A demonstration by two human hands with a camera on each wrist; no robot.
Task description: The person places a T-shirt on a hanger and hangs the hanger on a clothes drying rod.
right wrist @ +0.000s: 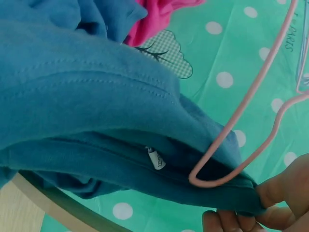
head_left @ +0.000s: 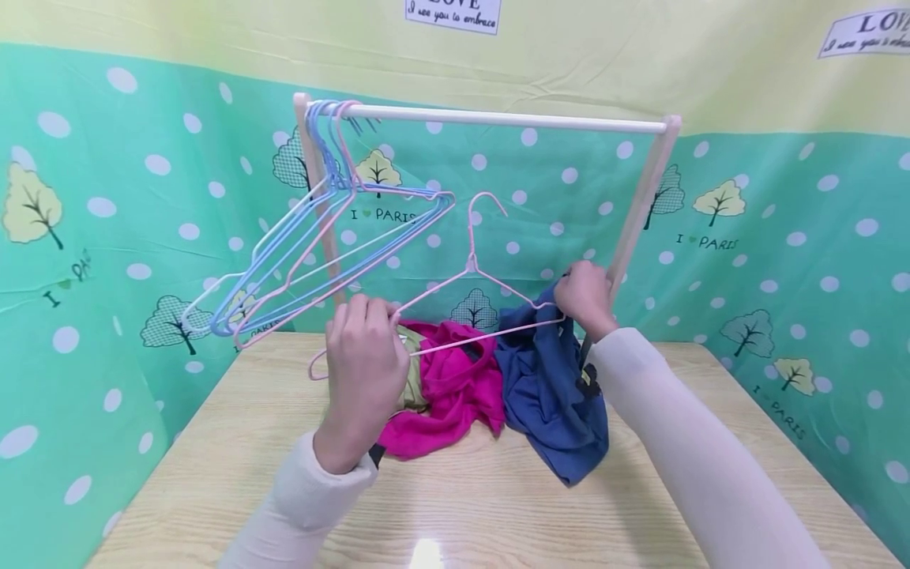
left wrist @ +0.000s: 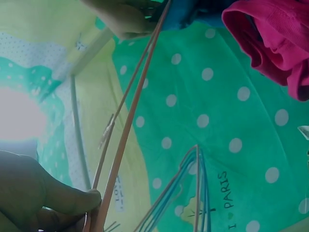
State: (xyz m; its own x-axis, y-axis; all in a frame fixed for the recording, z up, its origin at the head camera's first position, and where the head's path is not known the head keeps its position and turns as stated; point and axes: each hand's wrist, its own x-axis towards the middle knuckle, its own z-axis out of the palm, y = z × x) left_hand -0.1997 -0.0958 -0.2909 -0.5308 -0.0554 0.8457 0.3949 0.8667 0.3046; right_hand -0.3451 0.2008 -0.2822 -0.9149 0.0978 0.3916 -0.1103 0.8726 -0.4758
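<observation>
Pink wire bends through the left hand, whose thumb and fingers are closed around the left side of 1 pink hanger. The right hand pinches the edge of a blue garment between thumb and fingers. In the right wrist view, the hanger's right end sits inside the garment's opening, near those fingertips, and a small white tag shows within. The hanger is held in the air, its hook upward, below the rail of the rack and apart from it. The blue garment droops from the right hand towards the table.

Left of it, a magenta garment lies crumpled, with an olive garment beside it, partly hidden by the left hand. At the rail's left end hangs a cluster of white, blue and pink hangers. Behind everything hangs a green and yellow printed curtain.
</observation>
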